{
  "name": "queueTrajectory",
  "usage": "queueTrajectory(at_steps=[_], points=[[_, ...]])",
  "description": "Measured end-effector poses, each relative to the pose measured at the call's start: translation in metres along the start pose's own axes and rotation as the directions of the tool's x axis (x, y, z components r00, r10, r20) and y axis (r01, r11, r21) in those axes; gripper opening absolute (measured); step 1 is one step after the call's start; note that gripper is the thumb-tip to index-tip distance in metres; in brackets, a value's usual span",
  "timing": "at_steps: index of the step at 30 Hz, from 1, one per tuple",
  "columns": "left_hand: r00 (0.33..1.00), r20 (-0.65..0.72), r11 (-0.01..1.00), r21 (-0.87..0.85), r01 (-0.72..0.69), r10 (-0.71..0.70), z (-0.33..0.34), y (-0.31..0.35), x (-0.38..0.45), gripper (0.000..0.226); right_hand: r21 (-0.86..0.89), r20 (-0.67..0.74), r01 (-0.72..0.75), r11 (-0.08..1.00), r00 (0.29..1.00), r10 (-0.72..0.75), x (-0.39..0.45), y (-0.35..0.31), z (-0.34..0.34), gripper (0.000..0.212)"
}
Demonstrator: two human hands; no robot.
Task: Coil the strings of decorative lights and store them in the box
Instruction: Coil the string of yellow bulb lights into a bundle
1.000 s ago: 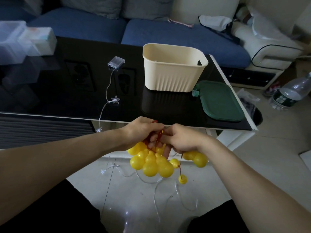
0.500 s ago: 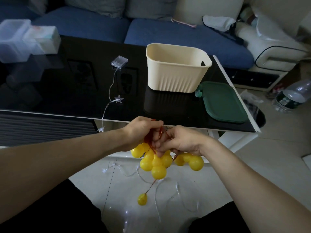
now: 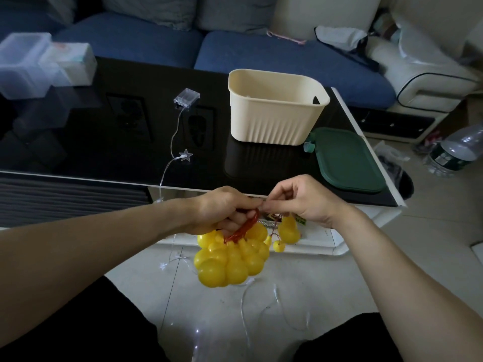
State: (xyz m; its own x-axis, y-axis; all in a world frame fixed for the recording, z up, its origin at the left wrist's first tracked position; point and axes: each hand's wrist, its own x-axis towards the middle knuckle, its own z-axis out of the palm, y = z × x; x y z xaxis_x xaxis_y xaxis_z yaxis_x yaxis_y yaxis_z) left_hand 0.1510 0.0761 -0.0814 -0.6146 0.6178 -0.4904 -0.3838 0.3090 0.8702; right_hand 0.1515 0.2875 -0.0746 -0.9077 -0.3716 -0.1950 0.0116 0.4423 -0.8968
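Note:
My left hand point(image 3: 224, 209) grips the gathered red cord point(image 3: 241, 229) of a string of yellow gourd-shaped lights point(image 3: 230, 259), which hang in a bunch below it. Just right of it, my right hand point(image 3: 300, 199) pinches the cord's loose end, and two more yellow gourds point(image 3: 287, 231) dangle under that hand. The cream ribbed box point(image 3: 274, 111) stands open on the black table point(image 3: 104, 142) beyond my hands. A second string with clear star lights point(image 3: 185, 155) and a clear battery case point(image 3: 186, 97) runs across the table, over its front edge and down to the floor.
A green lid point(image 3: 347, 160) lies right of the box near the table's corner. Clear plastic containers point(image 3: 34, 64) sit at the table's far left. A blue sofa point(image 3: 261, 48) is behind. A plastic bottle point(image 3: 454, 152) lies on the floor at right. My dark-clothed knees flank the tiled floor.
The gourd that dangled low on its cord has been drawn up to the bunch. My right hand has risen and now pinches the cord beside my left hand.

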Motion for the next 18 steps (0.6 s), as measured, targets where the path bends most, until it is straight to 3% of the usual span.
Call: queueTrajectory(at_steps=[5, 10, 14, 16, 18], points=[[1.000, -0.017, 1.000, 0.000, 0.002, -0.002, 0.002, 0.005, -0.001, 0.041, -0.072, -0.089, 0.024, 0.997, 0.996, -0.031, -0.002, 0.002, -0.004, 0.036], [0.983, -0.184, 0.995, -0.096, 0.005, -0.022, -0.004, 0.006, 0.001, 0.042, -0.044, 0.096, -0.182, 0.982, 0.978, 0.186, -0.005, 0.006, -0.012, 0.051], [0.955, -0.285, 0.993, -0.109, 0.049, -0.078, -0.017, 0.006, 0.001, 0.044, -0.061, 0.054, -0.356, 0.933, 0.932, 0.359, -0.003, 0.011, -0.019, 0.072], [0.939, -0.320, 0.991, -0.089, 0.101, -0.125, -0.023, 0.005, -0.001, 0.044, -0.135, 0.053, -0.423, 0.896, 0.900, 0.433, -0.005, 0.013, -0.025, 0.070], [0.922, -0.349, 0.986, -0.062, 0.154, -0.165, -0.026, 0.003, -0.002, 0.043, -0.261, 0.051, -0.445, 0.857, 0.880, 0.473, -0.009, 0.014, -0.029, 0.055]])
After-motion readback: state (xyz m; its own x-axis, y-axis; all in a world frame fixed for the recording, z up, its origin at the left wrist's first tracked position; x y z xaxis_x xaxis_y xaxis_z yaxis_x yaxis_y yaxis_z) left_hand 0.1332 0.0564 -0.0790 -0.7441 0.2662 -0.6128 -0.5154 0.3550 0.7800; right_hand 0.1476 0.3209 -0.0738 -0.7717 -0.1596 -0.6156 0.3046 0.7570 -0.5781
